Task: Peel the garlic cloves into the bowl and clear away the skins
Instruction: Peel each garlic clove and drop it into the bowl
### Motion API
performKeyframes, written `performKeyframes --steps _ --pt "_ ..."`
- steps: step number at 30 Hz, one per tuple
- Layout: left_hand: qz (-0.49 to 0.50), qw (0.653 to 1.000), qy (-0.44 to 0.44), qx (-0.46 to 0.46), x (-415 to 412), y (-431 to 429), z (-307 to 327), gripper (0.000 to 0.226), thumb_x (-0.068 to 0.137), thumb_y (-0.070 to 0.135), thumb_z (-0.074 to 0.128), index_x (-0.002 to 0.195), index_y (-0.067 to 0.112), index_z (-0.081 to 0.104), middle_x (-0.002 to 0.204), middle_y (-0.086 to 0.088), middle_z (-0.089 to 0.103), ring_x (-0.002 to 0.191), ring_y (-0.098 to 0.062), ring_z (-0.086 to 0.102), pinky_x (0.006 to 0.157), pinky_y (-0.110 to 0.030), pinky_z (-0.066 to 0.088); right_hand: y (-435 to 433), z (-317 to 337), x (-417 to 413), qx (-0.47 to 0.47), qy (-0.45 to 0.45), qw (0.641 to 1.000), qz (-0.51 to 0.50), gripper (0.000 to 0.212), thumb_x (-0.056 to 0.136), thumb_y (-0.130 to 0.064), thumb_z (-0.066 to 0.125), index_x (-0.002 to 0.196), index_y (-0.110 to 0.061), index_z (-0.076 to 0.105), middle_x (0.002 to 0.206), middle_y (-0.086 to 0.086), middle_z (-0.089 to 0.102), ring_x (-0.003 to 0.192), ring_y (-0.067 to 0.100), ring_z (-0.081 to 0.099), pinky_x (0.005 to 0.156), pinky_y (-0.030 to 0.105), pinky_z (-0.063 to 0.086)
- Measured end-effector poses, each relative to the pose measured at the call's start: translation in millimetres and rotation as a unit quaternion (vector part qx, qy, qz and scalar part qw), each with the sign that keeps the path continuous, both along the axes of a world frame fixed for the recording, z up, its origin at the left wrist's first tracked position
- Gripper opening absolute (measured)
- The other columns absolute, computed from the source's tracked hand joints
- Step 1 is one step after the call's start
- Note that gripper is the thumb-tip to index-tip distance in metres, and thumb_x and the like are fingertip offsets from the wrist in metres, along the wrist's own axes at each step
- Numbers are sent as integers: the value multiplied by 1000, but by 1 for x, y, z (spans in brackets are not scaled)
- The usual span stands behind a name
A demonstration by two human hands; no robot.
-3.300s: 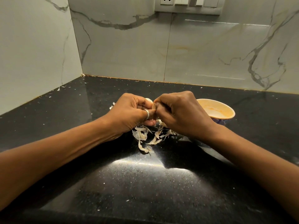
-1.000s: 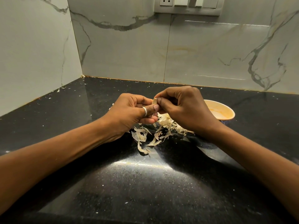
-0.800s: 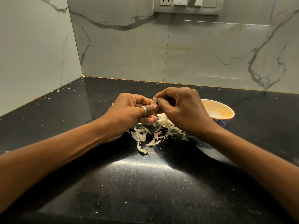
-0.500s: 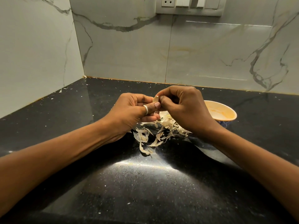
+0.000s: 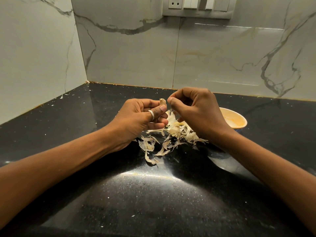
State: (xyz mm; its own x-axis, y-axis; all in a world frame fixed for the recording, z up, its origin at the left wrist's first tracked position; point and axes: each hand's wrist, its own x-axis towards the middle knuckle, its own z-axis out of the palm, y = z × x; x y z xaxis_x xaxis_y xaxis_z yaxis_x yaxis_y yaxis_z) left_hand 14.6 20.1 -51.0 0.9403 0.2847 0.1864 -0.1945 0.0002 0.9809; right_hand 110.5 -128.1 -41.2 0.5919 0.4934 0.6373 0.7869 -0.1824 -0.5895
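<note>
Peeling a clove above the skins, with the bowl half hidden behind the right wrist.

Left hand (image 5: 142,117), wearing a silver ring (image 5: 151,114), pinches the clove (image 5: 162,102) upright between thumb and curled fingers. Just beside it the right hand (image 5: 200,113) has its fingers curled in, thumb and forefinger nipped on what seems to be a sliver (image 5: 171,109) of skin, too small to be sure. Below both hands lie the skins (image 5: 176,132), a loose heap of pale, papery, curling strips on the counter (image 5: 153,194), which is glossy black stone flecked with white crumbs. The bowl (image 5: 239,120), round with a pale orange inside, stands right of the heap. The right hand and wrist block its near side, so its contents cannot be seen. Behind are grey-veined marble tiles (image 5: 136,57) and a switch plate (image 5: 198,6).
</note>
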Motion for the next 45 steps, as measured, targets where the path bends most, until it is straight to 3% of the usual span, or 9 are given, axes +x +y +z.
performKeyframes --steps 5,13,18,24,29,35,45 --pt "-5 1000 -4 5 1 1 -1 12 93 7 65 103 2 69 76 -9 72 65 -12 70 58 -18 57 0 2 0 -8 -11 1000 1 9 94 -14 69 96 -17 78 86 -9 74 75 7 70 72 35 61" --pt "-10 999 -8 39 2 1 -3 13 91 6 66 102 1 70 72 -7 70 61 -10 67 57 -18 57 -2 3 -1 -38 -85 995 19 10 94 -15 72 98 -13 80 81 -8 73 69 1 65 65 19 54" --pt "-7 998 -5 69 3 2 -5 8 92 5 67 99 2 71 72 -10 70 61 -12 66 57 -19 57 -6 6 0 -75 -131 988 31 10 93 -13 71 97 -12 80 82 -2 75 71 12 68 67 32 54" --pt "-11 995 1 102 2 1 -7 11 92 5 67 99 -2 71 69 -8 68 58 -11 65 54 -18 56 -10 10 3 -132 -197 971 40 12 94 -13 68 95 -11 79 83 0 73 72 12 66 67 35 55" --pt "-12 993 4 116 3 2 -8 6 90 5 69 94 2 72 68 -7 69 59 -13 66 55 -18 56 -9 8 5 -170 -261 949 40 16 95 -12 61 93 -8 76 84 3 71 68 11 56 63 29 50" --pt "-15 994 3 109 4 3 -9 8 89 6 69 96 2 73 68 -8 70 59 -13 67 55 -17 55 -6 7 4 -169 -273 946 38 21 97 -15 56 93 -8 75 85 5 70 68 16 59 62 32 49" --pt "-21 995 -2 95 3 3 -8 15 88 8 69 100 0 72 71 -11 70 58 -12 67 54 -17 56 -6 5 4 -130 -225 965 36 17 94 -13 61 88 -11 76 77 -2 69 64 8 57 61 24 46"
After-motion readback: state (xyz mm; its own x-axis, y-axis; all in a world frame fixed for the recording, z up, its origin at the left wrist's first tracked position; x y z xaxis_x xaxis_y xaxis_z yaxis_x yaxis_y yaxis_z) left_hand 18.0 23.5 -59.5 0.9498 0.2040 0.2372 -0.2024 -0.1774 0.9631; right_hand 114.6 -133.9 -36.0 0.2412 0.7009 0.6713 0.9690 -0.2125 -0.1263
